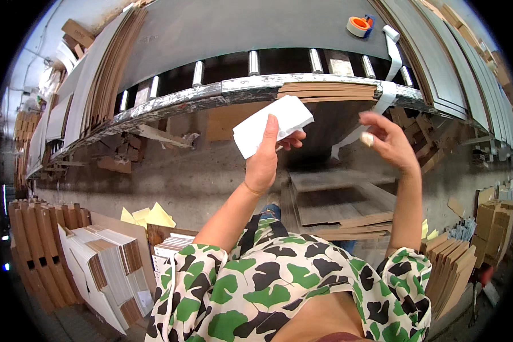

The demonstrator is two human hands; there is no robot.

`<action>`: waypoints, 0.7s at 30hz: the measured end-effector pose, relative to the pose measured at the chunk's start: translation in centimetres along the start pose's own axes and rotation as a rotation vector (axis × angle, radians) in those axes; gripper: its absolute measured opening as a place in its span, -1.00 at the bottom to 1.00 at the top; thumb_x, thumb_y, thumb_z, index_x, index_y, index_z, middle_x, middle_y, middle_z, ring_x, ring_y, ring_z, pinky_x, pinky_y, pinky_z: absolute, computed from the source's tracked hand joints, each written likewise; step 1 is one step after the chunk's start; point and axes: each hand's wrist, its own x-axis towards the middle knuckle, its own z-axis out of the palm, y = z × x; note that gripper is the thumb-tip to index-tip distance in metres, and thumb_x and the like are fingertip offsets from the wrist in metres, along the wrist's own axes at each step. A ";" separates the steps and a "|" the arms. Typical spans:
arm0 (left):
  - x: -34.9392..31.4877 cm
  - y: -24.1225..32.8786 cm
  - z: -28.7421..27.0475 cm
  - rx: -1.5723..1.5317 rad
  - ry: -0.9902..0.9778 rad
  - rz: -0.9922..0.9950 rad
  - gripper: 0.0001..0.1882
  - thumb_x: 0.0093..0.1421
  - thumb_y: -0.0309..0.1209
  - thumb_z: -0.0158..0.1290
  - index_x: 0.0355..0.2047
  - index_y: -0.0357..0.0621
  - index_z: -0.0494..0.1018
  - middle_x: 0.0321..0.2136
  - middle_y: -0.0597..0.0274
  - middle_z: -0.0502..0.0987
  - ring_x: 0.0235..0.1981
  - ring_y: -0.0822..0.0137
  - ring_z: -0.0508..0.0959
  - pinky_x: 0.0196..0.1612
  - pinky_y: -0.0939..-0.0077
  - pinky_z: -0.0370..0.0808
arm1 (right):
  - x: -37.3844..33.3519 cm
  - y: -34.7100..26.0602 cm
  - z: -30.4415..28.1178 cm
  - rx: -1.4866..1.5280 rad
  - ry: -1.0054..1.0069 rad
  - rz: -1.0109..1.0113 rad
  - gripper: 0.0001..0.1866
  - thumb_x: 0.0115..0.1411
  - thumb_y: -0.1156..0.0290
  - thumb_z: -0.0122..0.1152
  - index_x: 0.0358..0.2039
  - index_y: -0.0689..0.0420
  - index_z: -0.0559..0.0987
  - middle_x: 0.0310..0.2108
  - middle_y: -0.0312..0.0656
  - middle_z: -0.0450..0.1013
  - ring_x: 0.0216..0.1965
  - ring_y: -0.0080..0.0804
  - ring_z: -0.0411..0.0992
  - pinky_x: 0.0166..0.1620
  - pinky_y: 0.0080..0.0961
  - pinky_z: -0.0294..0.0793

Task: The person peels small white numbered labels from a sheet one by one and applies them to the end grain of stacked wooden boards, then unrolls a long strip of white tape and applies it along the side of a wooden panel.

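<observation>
My left hand grips a stack of white paper, thumb lying across the top and fingers wrapped underneath. The stack is tilted in the air in front of the roller table's near edge. To its right, my right hand is raised with thumb and forefinger apart, and I see nothing between them. A long white strip runs off the table edge close to my right fingertips, its lower end dangling below. Whether a fingertip touches it, I cannot tell.
A large grey board covers the table's metal rollers. A tape roll with an orange core rests on it. Cardboard sheets stand along both sides. Flat boards lie low before me; folded cartons stand at lower left.
</observation>
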 end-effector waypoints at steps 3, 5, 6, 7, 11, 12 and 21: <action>-0.6 0.6 0.6 -0.007 -0.097 -0.083 -0.46 0.30 0.05 -0.24 -0.19 -0.20 0.46 -0.45 0.19 0.57 -0.46 0.47 0.52 -0.38 0.65 0.35 | 0.4 -5.5 4.8 0.442 -0.191 -0.112 -0.37 0.20 0.33 0.13 0.25 -0.01 0.15 -0.16 -0.14 0.44 -0.25 -0.55 0.45 -0.22 -0.59 0.43; -0.8 0.3 0.8 0.012 -0.147 -0.114 -0.44 0.29 0.08 -0.24 -0.18 -0.19 0.45 -0.45 0.22 0.57 -0.48 0.48 0.51 -0.40 0.67 0.33 | 0.8 -6.5 7.5 0.508 -0.158 -0.127 -0.42 0.14 0.38 0.22 0.17 0.03 0.27 -0.25 -0.22 0.46 -0.28 -0.59 0.43 -0.22 -0.63 0.42; -0.9 0.3 0.7 -0.008 -0.157 -0.132 -0.45 0.29 0.07 -0.22 -0.18 -0.20 0.45 -0.45 0.21 0.57 -0.48 0.48 0.51 -0.40 0.67 0.34 | 1.0 -6.2 8.3 0.534 -0.139 -0.162 -0.46 0.12 0.41 0.25 0.12 0.06 0.34 -0.28 -0.25 0.47 -0.29 -0.62 0.42 -0.23 -0.65 0.42; -1.1 0.3 0.6 -0.029 -0.167 -0.148 -0.46 0.28 0.06 -0.20 -0.18 -0.21 0.45 -0.45 0.20 0.57 -0.48 0.47 0.52 -0.40 0.66 0.34 | 1.0 -6.0 8.5 0.567 -0.112 -0.126 -0.50 0.10 0.43 0.26 0.08 0.08 0.38 -0.30 -0.26 0.47 -0.29 -0.63 0.42 -0.24 -0.66 0.42; -1.4 -0.4 -1.6 -0.157 -0.105 -0.203 -0.55 0.29 -0.08 -0.12 -0.12 -0.26 0.42 -0.39 0.12 0.57 -0.43 0.39 0.55 -0.37 0.57 0.39 | 1.6 -5.4 9.1 0.621 -0.051 -0.048 -0.63 0.08 0.48 0.28 -0.06 0.14 0.48 -0.33 -0.31 0.48 -0.32 -0.68 0.42 -0.29 -0.73 0.42; -1.5 -0.5 -2.1 -0.177 -0.092 -0.221 -0.56 0.29 -0.10 -0.10 -0.13 -0.26 0.43 -0.39 0.11 0.58 -0.44 0.39 0.55 -0.37 0.58 0.39 | 1.7 -5.3 9.2 0.616 -0.040 -0.046 -0.66 0.08 0.49 0.27 -0.09 0.15 0.50 -0.33 -0.31 0.48 -0.33 -0.69 0.41 -0.30 -0.75 0.43; -1.6 -1.7 -3.2 -0.048 -0.134 -0.190 -0.61 0.30 -0.13 -0.10 -0.22 -0.24 0.49 -0.42 0.18 0.58 -0.46 0.46 0.52 -0.39 0.63 0.37 | 1.5 -6.7 11.5 -0.385 0.184 -0.673 -0.75 -0.15 0.57 0.31 -0.37 0.10 0.60 -0.33 -0.27 0.38 -0.24 -0.28 0.29 -0.23 -0.44 0.36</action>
